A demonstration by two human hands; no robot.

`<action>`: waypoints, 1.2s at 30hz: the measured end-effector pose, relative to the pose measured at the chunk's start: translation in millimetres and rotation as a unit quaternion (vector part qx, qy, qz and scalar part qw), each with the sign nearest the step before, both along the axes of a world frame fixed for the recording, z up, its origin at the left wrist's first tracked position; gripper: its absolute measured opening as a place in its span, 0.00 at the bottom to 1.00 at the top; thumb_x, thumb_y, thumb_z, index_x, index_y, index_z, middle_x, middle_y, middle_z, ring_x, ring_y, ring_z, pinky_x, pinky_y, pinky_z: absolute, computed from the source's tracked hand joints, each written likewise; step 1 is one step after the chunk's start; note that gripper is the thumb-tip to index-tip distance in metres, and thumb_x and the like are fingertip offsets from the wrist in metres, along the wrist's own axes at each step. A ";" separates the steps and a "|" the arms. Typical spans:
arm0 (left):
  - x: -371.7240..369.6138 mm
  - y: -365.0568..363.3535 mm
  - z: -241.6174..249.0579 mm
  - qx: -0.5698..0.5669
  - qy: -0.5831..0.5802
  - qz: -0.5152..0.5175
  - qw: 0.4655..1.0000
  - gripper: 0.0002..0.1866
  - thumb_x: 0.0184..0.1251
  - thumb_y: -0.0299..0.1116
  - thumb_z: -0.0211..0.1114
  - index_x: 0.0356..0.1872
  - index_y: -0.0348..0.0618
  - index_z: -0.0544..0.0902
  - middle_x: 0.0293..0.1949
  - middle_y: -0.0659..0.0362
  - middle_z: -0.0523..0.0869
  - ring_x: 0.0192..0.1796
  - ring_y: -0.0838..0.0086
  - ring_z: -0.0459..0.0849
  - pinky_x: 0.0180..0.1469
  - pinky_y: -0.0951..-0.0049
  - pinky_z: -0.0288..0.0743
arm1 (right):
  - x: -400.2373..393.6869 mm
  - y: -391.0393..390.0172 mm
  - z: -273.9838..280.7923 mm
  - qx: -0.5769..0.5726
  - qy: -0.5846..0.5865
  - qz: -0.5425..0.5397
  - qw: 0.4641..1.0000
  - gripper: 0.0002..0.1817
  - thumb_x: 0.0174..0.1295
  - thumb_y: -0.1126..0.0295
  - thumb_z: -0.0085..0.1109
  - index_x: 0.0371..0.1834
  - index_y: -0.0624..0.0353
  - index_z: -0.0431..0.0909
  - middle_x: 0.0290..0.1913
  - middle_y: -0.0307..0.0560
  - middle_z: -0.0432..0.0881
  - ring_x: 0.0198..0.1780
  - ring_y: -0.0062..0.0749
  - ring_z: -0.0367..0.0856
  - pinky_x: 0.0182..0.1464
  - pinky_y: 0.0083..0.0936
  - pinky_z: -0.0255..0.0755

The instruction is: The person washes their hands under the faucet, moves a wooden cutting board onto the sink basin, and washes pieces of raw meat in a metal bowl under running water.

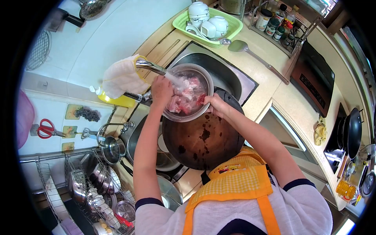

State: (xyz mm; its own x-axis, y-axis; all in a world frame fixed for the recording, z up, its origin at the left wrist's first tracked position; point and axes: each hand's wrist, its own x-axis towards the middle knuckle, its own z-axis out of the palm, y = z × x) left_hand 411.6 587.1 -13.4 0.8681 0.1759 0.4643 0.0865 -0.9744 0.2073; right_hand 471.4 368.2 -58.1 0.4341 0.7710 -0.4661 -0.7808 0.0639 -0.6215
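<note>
Raw meat chunks lie in cloudy water inside a round metal pot. Water pours into it from the faucet. My right hand grips the pot's right rim, thumb and fingers closed on it. At the left rim is my left hand, its fingers bent over the edge beside the meat; their tips are partly hidden, so what they hold cannot be made out. Below the pot sits a large round dark-brown wok-like piece, spotted with wet marks, over the sink.
A green basket with bowls and spoons stands behind the sink. To its right lie a spatula and a rack of seasoning jars. A cooktop is farther right. Dish racks hang at the lower left.
</note>
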 end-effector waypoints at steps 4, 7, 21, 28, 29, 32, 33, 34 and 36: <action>-17.3 26.4 6.8 0.130 0.080 0.082 0.985 0.04 0.53 0.28 0.56 0.28 0.40 0.77 0.34 0.54 0.75 0.44 0.59 0.74 0.46 0.61 0.69 | 1.1 1.1 -5.6 0.015 0.000 0.007 1.000 0.22 0.45 0.79 0.48 0.48 0.66 0.64 0.40 0.49 0.73 0.40 0.37 0.76 0.40 0.39 0.78; -26.5 33.5 -1.2 0.123 0.145 0.126 0.974 0.03 0.52 0.27 0.55 0.25 0.40 0.76 0.33 0.55 0.74 0.42 0.61 0.75 0.43 0.63 0.70 | 1.1 -0.4 -0.2 0.019 -0.007 0.000 1.000 0.20 0.45 0.80 0.48 0.46 0.72 0.64 0.39 0.52 0.74 0.35 0.37 0.80 0.39 0.34 0.81; -53.8 75.8 -11.9 0.289 0.133 0.064 0.946 0.10 0.48 0.27 0.55 0.34 0.44 0.79 0.36 0.57 0.79 0.43 0.63 0.78 0.43 0.66 0.72 | 0.4 -0.3 3.0 -0.006 -0.002 -0.016 1.000 0.18 0.44 0.79 0.48 0.43 0.69 0.67 0.36 0.49 0.74 0.37 0.36 0.77 0.38 0.37 0.79; -68.6 59.3 9.4 0.292 0.069 0.047 0.953 0.13 0.50 0.28 0.57 0.39 0.46 0.80 0.37 0.60 0.82 0.45 0.65 0.78 0.48 0.65 0.69 | 1.9 2.0 1.7 0.017 0.016 -0.031 0.999 0.16 0.44 0.81 0.48 0.40 0.69 0.68 0.34 0.49 0.74 0.34 0.35 0.77 0.36 0.39 0.80; -68.3 51.2 11.8 0.298 0.042 0.049 0.952 0.12 0.49 0.29 0.58 0.38 0.45 0.80 0.37 0.60 0.81 0.44 0.64 0.78 0.49 0.64 0.68 | 0.4 1.9 3.2 0.021 0.019 -0.037 0.999 0.15 0.44 0.81 0.48 0.39 0.69 0.68 0.34 0.50 0.74 0.33 0.35 0.77 0.35 0.39 0.80; -74.9 24.2 11.6 0.193 0.018 0.090 0.977 0.14 0.53 0.28 0.58 0.42 0.46 0.79 0.39 0.60 0.81 0.40 0.62 0.77 0.51 0.61 0.66 | 6.3 -0.1 0.7 0.013 0.014 -0.038 0.999 0.14 0.44 0.81 0.48 0.37 0.69 0.68 0.33 0.50 0.74 0.32 0.37 0.77 0.35 0.42 0.81; -74.9 20.1 11.7 0.151 -0.013 0.085 0.985 0.14 0.53 0.27 0.59 0.43 0.45 0.79 0.39 0.59 0.81 0.39 0.61 0.77 0.51 0.60 0.65 | 9.0 -2.1 3.1 0.008 0.012 -0.035 0.999 0.14 0.44 0.81 0.48 0.37 0.69 0.68 0.33 0.50 0.74 0.32 0.37 0.77 0.35 0.43 0.81; -73.8 23.1 3.1 0.098 -0.043 0.049 0.993 0.14 0.55 0.26 0.59 0.44 0.43 0.79 0.38 0.55 0.80 0.36 0.62 0.77 0.48 0.62 0.68 | 13.1 -4.3 5.7 0.004 0.009 -0.043 0.999 0.13 0.44 0.81 0.48 0.36 0.70 0.68 0.32 0.51 0.73 0.31 0.39 0.77 0.34 0.44 0.81; -64.7 17.6 -9.8 -0.053 -0.026 0.075 0.995 0.12 0.56 0.26 0.58 0.43 0.42 0.79 0.38 0.54 0.80 0.36 0.63 0.78 0.45 0.65 0.70 | 28.2 -7.7 12.4 -0.013 0.016 -0.022 1.000 0.11 0.44 0.81 0.47 0.34 0.71 0.69 0.31 0.52 0.73 0.30 0.40 0.77 0.33 0.45 0.81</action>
State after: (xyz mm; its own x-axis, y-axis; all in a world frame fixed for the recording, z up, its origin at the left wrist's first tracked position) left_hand 346.9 604.7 -23.3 0.8036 0.3527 0.4794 0.2167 -0.9236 0.3163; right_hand 499.7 360.5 -45.7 0.4518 0.7387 -0.5002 -0.7972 0.0827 -0.5980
